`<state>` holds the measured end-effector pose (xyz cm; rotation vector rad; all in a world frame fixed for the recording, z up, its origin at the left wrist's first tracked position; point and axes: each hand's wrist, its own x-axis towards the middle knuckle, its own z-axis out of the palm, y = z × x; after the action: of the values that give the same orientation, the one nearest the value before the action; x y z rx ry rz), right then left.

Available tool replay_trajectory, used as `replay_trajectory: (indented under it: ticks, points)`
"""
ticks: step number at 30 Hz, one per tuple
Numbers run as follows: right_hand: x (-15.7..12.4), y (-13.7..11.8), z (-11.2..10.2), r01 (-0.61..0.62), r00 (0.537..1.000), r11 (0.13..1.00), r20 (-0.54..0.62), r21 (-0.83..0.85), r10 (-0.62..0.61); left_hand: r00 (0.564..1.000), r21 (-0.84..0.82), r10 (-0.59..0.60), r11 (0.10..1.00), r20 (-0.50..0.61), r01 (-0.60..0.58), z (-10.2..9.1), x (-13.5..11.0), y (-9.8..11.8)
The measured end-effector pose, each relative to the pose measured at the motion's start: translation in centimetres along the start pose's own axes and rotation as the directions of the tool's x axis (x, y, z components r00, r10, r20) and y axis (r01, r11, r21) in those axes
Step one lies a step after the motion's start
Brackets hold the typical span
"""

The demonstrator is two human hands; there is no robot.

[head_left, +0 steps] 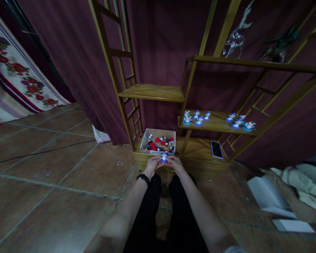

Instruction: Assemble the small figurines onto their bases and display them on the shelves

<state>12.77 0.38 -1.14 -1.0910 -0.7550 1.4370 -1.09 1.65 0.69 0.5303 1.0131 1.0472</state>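
Between my two hands is a small purple-and-white figurine (164, 157), held upright just in front of a cardboard box. My left hand (153, 165) pinches it from the left, and my right hand (175, 163) grips its right side. The open box (145, 136) stands on the low wooden shelf and contains several figurines with red or dark bases, lying loosely. On the middle shelf to the right, one group of similar figurines (199, 121) stands at the left end. Another group (237, 123) stands toward the right end.
A phone (216, 149) lies on the low shelf (195, 147) at the right. Above is a bare wooden ledge (155, 92). A glass ornament (235, 44) and a dark green ornament (279, 47) occupy the top shelf. White boxes (271, 196) sit on the floor at right.
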Motion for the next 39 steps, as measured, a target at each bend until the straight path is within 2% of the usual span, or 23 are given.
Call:
replay_trajectory:
  ticks: [5, 18, 27, 33, 39]
  points:
    - [0.6, 0.6, -0.2, -0.011, 1.000, 1.000, -0.005, 0.001, 0.011, 0.999, -0.006, -0.039, 0.999, 0.004, 0.039, -0.1, 0.7, -0.3]
    - [0.9, 0.8, 0.2, -0.032, 0.999, 0.999, -0.028, -0.012, 0.032, 1.000, 0.027, -0.028, 0.999, 0.006, 0.028, -0.4, 1.3, -0.6]
    - [1.0, 1.0, 1.0, -0.041, 0.994, 0.995, -0.109, -0.093, 0.031, 0.999, 0.082, -0.032, 0.996, -0.043, 0.035, -0.3, 2.0, -1.2]
    - [1.3, 1.4, 0.8, -0.052, 0.991, 0.992, -0.127, -0.113, 0.037, 0.998, 0.087, -0.007, 0.996, -0.066, 0.013, 0.0, 2.0, -1.5]
    - [1.5, 1.5, 0.4, -0.039, 0.992, 0.994, -0.122, -0.105, 0.026, 0.999, 0.077, -0.008, 0.997, -0.041, 0.011, 0.1, 1.5, -1.1]
